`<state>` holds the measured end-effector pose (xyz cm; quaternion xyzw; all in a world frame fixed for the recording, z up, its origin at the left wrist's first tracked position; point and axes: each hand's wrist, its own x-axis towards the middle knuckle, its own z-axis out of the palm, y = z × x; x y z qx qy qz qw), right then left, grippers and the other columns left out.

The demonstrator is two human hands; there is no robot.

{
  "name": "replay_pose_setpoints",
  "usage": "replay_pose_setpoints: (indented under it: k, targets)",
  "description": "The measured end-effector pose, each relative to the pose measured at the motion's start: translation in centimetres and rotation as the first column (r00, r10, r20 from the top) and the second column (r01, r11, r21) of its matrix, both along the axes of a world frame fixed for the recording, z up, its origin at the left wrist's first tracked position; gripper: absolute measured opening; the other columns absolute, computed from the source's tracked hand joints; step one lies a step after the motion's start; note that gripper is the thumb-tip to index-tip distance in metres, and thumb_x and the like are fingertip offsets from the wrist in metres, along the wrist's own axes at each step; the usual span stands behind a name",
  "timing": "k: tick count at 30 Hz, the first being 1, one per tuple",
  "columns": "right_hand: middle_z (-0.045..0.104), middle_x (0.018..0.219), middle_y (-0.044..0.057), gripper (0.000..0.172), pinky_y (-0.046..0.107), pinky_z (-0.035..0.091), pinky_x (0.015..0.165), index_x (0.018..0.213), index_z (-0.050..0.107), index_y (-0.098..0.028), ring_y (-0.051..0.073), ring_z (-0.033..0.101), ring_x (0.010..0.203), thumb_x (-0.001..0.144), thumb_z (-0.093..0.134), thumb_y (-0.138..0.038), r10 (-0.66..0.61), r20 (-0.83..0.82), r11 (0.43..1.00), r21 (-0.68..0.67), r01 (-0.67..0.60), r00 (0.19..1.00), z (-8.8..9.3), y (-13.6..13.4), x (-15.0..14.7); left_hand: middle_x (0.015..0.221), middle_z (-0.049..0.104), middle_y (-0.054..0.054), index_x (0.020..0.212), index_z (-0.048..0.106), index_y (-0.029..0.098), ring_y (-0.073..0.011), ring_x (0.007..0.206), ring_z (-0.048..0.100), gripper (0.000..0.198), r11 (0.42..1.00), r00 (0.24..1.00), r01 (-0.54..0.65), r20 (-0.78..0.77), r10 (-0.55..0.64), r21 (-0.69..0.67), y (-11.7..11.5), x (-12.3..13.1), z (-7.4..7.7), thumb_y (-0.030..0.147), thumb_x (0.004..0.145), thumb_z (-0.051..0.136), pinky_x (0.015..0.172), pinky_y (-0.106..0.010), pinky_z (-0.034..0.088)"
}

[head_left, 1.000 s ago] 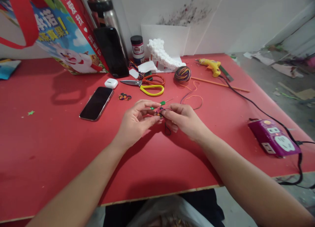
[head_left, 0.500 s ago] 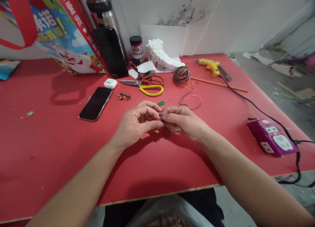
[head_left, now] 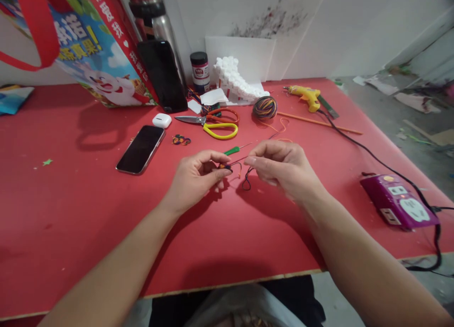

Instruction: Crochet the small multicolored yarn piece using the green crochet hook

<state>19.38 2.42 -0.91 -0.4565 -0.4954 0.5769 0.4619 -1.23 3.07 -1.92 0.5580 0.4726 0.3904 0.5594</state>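
Observation:
Above the middle of the red table (head_left: 71, 213), my left hand (head_left: 196, 178) pinches a small multicoloured knotted piece (head_left: 224, 166) between thumb and fingertips. My right hand (head_left: 283, 166) is a short way to its right, fingers pinched on a thin dark cord (head_left: 244, 176) that runs from the piece and hangs in a small loop. A green-handled pick (head_left: 232, 150) lies on the table just behind the hands. The cord trails back toward a ball of multicoloured cord (head_left: 264, 107).
Behind the hands lie yellow-handled scissors (head_left: 213, 124), a dark phone (head_left: 141, 149), a white earbud case (head_left: 161, 120) and a small finished knot (head_left: 180, 140). A yellow glue gun (head_left: 305, 95) and purple power strip (head_left: 399, 202) are right. A printed bag (head_left: 88, 48) stands back left.
My right hand has drawn away to the right and slightly up, pulling the cord taut out of the knotted piece. My left hand stays in place, still pinching the piece.

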Motion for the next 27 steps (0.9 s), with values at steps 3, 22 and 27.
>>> replay_pose_setpoints:
  k: [3, 22, 27]
  targets:
    - [0.041, 0.045, -0.008, 0.024, 0.023, 0.022, 0.040, 0.070, 0.070, -0.019, 0.006, 0.032, 0.040, 0.078, 0.081, -0.038, -0.028, 0.023, 1.000, 0.007, 0.028, 0.999, -0.2, 0.1, 0.0, 0.053, 0.066, 0.002, 0.086, 0.076, 0.019, -0.0127, 0.041, 0.059, 0.015, 1.000, 1.000, -0.004, -0.007, 0.004, -0.001, 0.1, -0.1, 0.0, 0.029, 0.078, 0.085, 0.038, -0.022, 0.045]
    - [0.065, 0.060, -0.004, 0.017, 0.023, 0.043, 0.046, 0.093, 0.063, -0.020, 0.012, 0.059, 0.048, 0.082, 0.073, -0.028, 0.184, 0.074, 0.983, 0.018, -0.185, 0.980, -1.3, -0.1, -1.2, 0.063, 0.076, -0.001, 0.094, 0.065, 0.019, -0.0211, 0.051, 0.075, 0.036, 0.979, 0.974, 0.163, 0.177, -0.140, -0.121, -0.2, 0.2, 0.0, 0.041, 0.080, 0.089, 0.047, -0.028, 0.061]
    - [0.062, 0.062, -0.005, 0.012, 0.022, 0.043, 0.046, 0.082, 0.062, -0.019, 0.010, 0.058, 0.049, 0.076, 0.071, -0.022, 0.171, 0.103, 0.985, 0.010, -0.173, 0.980, -1.1, -0.2, -1.2, 0.060, 0.076, -0.001, 0.092, 0.063, 0.019, -0.0195, 0.048, 0.074, 0.028, 0.975, 0.974, 0.187, 0.156, -0.168, -0.119, -0.4, 0.1, 0.0, 0.035, 0.084, 0.085, 0.045, -0.025, 0.057]
